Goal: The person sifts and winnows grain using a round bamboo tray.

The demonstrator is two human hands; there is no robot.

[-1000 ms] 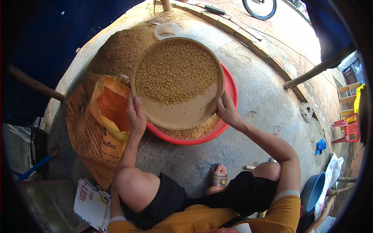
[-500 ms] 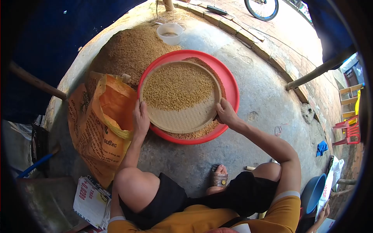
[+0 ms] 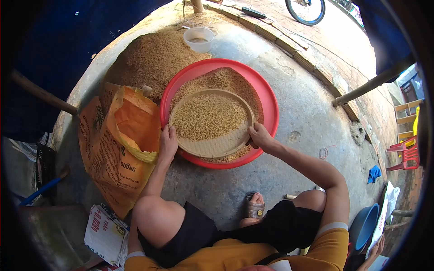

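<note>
Both my hands grip a round woven sieve by its rim. My left hand is closed on the left edge, and my right hand is closed on the right edge. Yellowish grains or pellets cover the far and middle part of the sieve, while the woven bottom shows bare along its near side. Beneath it stands a wide red basin, with brownish grainy material in it, visible behind the sieve and in a strip in front.
An open orange sack leans left of the basin. Behind it rises a brown grainy heap with a clear plastic tub beside it. A blue basin stands at lower right, near another person's hand. Bamboo poles flank the area.
The sieve has dropped lower and toward me over the basin, both hands moving with it. More of the material at the basin's far side now shows.
</note>
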